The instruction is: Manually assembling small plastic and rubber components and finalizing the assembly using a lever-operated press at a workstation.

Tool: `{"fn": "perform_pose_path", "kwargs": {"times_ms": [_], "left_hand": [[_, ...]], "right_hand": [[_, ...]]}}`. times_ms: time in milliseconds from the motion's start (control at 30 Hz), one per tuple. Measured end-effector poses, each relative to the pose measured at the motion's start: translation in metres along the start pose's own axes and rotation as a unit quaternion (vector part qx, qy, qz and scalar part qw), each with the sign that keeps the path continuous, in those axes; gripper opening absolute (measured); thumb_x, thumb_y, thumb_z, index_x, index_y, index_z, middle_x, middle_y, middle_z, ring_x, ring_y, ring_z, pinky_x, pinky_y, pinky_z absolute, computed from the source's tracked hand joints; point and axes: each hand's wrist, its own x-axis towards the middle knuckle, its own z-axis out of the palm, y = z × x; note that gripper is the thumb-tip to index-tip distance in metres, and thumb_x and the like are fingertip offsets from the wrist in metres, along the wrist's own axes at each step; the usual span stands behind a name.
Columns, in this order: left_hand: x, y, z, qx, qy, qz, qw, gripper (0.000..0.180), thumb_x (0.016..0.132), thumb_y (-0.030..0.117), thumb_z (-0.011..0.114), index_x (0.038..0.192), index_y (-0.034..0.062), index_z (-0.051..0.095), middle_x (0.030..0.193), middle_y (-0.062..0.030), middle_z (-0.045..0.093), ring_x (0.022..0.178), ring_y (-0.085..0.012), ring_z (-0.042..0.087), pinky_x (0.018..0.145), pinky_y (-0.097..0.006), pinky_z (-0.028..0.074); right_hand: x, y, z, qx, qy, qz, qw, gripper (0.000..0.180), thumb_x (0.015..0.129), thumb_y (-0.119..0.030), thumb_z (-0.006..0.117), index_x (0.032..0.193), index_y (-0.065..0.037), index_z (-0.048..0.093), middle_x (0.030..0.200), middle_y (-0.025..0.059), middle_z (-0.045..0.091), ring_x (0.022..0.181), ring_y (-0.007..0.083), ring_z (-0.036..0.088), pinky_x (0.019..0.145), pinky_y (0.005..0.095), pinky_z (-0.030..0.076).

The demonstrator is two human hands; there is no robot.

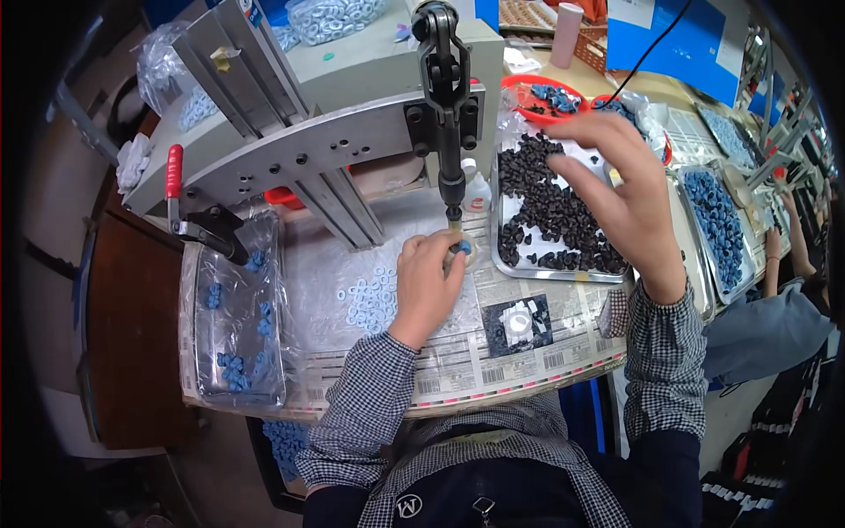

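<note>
My left hand (427,286) rests below the plunger of a toggle press (451,167). Its thumb and fingers close on a small blue part (462,247) under the plunger tip. Raised above a metal tray (563,275) of small black parts (550,216), my right hand (620,180) has its thumb and fingers curved apart, with nothing visible between them. Pale blue rings (370,301) lie loose on the plastic-covered table, left of my left hand.
On the left sits a plastic-lined tray (204,352) with several blue parts; a red-handled clamp (174,172) stands over it. A small white bottle (476,189) is behind the press point. A tray of blue parts (713,220) lies right. Another person's arm (775,255) shows beyond.
</note>
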Motion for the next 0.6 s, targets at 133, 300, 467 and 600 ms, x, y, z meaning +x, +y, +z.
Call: {"fn": "perform_pose_path", "kwargs": {"times_ms": [133, 300, 467, 600], "left_hand": [[-0.003, -0.004, 0.001, -0.001, 0.013, 0.010, 1.000, 0.029, 0.086, 0.013, 0.069, 0.114, 0.0062, 0.068, 0.102, -0.0113, 0.069, 0.102, -0.0318, 0.059, 0.093, -0.043, 0.043], [0.006, 0.002, 0.009, -0.007, -0.001, 0.011, 1.000, 0.033, 0.086, 0.014, 0.069, 0.118, 0.0052, 0.067, 0.108, -0.0148, 0.068, 0.108, -0.0340, 0.059, 0.095, -0.042, 0.044], [-0.012, -0.035, 0.027, 0.000, 0.026, 0.017, 1.000, 0.038, 0.087, 0.016, 0.068, 0.122, 0.0038, 0.063, 0.109, -0.0136, 0.067, 0.113, -0.0318, 0.059, 0.096, -0.045, 0.041], [-0.014, -0.025, 0.029, -0.012, 0.029, 0.064, 0.997, 0.040, 0.088, 0.018, 0.068, 0.125, 0.0029, 0.061, 0.114, -0.0152, 0.066, 0.116, -0.0330, 0.057, 0.098, -0.045, 0.041]], "right_hand": [[0.079, -0.026, 0.035, 0.220, 0.097, 0.000, 0.971, 0.020, 0.095, -0.008, 0.069, 0.113, 0.001, 0.069, 0.104, 0.0100, 0.070, 0.089, 0.0161, 0.068, 0.080, 0.0303, 0.054], [0.134, -0.037, 0.021, 0.452, -0.074, 0.096, 0.884, 0.054, 0.101, -0.022, 0.064, 0.141, 0.006, 0.042, 0.106, 0.0108, 0.064, 0.090, 0.0121, 0.062, 0.076, 0.0244, 0.052], [0.083, -0.101, 0.009, 0.417, -0.024, -0.102, 0.903, 0.034, 0.088, -0.013, 0.075, 0.115, 0.001, 0.060, 0.095, 0.0132, 0.069, 0.074, 0.0148, 0.064, 0.061, 0.0278, 0.049], [0.028, -0.121, 0.019, 0.314, 0.038, -0.151, 0.936, 0.034, 0.074, -0.030, 0.088, 0.092, -0.005, 0.073, 0.082, 0.0051, 0.068, 0.076, 0.0180, 0.065, 0.081, 0.0390, 0.042]]}}
